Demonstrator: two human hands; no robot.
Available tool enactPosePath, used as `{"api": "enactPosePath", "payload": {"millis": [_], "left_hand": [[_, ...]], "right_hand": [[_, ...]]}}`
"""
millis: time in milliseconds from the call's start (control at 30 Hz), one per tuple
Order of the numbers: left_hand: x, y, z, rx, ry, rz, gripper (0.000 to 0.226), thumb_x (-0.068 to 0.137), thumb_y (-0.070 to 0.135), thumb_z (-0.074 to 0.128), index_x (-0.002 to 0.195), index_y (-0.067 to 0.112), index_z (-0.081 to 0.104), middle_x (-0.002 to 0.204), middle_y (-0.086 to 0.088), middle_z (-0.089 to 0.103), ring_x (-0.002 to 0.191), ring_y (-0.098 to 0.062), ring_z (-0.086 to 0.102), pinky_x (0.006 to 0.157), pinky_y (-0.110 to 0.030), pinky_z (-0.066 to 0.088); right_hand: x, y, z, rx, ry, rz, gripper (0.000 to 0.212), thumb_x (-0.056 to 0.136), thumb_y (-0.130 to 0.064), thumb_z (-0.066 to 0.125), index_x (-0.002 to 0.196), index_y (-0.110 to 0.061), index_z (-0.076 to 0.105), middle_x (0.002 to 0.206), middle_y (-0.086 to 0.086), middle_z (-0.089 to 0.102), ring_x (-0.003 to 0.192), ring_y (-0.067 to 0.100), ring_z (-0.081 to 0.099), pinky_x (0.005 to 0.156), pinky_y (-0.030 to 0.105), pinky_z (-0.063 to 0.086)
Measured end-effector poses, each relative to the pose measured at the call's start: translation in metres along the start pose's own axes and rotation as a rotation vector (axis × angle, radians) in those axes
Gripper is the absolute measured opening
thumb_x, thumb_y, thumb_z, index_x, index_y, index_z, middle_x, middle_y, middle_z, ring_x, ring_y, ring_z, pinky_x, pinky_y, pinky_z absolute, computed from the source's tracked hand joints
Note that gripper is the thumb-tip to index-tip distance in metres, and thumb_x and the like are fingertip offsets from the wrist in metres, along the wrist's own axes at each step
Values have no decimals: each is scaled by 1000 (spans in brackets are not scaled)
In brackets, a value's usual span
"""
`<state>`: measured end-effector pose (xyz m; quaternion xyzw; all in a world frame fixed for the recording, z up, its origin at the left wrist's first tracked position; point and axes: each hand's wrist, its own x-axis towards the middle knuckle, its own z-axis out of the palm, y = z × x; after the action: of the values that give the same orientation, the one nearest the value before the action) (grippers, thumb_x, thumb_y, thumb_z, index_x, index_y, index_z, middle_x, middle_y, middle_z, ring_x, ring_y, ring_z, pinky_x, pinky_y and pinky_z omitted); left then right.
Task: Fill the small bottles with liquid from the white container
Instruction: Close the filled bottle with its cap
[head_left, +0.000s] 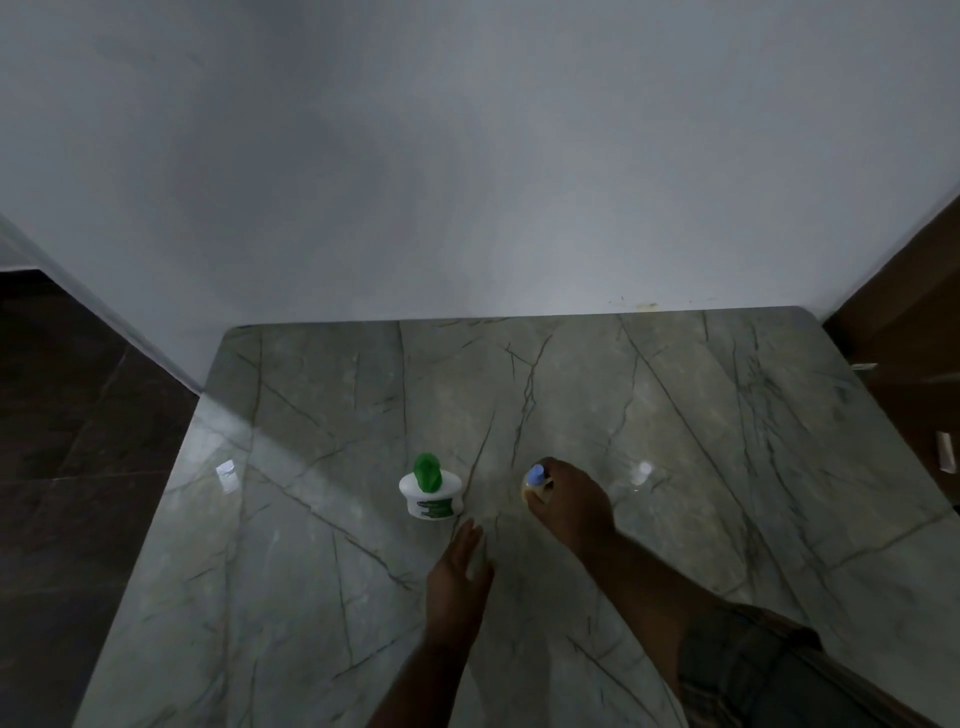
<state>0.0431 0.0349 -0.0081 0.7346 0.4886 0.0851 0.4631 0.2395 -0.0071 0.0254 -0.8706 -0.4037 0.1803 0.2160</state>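
While the right grip (571, 501) pinches a small bottle (536, 475) beside the white container (432, 506), the left grip (457, 571) is spread nearby. A wall (467, 182) rises behind.

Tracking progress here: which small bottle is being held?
The blue-capped bottle, gripped by the right hand; the pale clear bottle stands untouched farther right.
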Motion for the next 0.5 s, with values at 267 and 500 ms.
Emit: {"api": "enactPosePath", "payload": {"millis": [267, 500], "left_hand": [[-1, 8, 0, -24, 20, 13, 54, 95, 21, 69, 146, 16, 52, 153, 3, 50, 137, -9, 48, 106, -13, 32], [-9, 22, 3, -49, -19, -34, 56, 94, 14, 69, 147, 12, 51, 149, 0, 55, 135, -12, 51, 99, -5, 31]], "right_hand": [[-8, 7, -2, 30, -52, 63, 68, 81, -40, 71, 141, -23, 44, 136, -5, 56, 121, 18, 58, 97, 36, 50], [-88, 46, -7, 269, 336, 452, 31, 81, -45, 69, 94, -35, 43, 91, -7, 58, 74, 10, 59, 56, 22, 45]]}}
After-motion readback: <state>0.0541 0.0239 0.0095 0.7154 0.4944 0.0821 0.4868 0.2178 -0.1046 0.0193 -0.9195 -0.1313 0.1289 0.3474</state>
